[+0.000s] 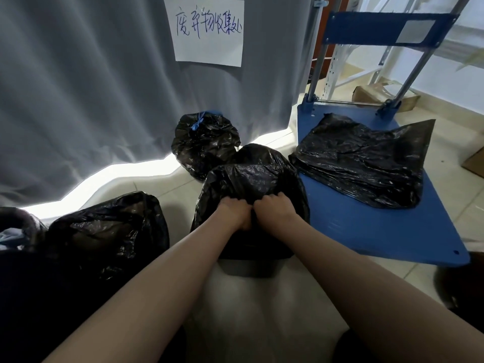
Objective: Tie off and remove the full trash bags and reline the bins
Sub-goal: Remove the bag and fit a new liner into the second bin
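A black trash bag (248, 179) covers a dark bin (248, 271) on the floor in the middle of the head view. My left hand (234, 212) and my right hand (275, 208) sit side by side on its near side, each gripping a fold of the black plastic with curled fingers. Behind it lies a tied black bag (207, 145) with a blue drawstring knot on top. Another full black bag (110, 231) sits to the left. A flat empty black bag (364, 161) is spread on a blue cart.
The blue platform cart (379, 226) with an upright handle stands at the right. A grey curtain (91, 87) bearing a handwritten paper sign (208, 31) hangs behind. Cardboard boxes (377, 94) and a white shelf frame lie at the back right on the tiled floor.
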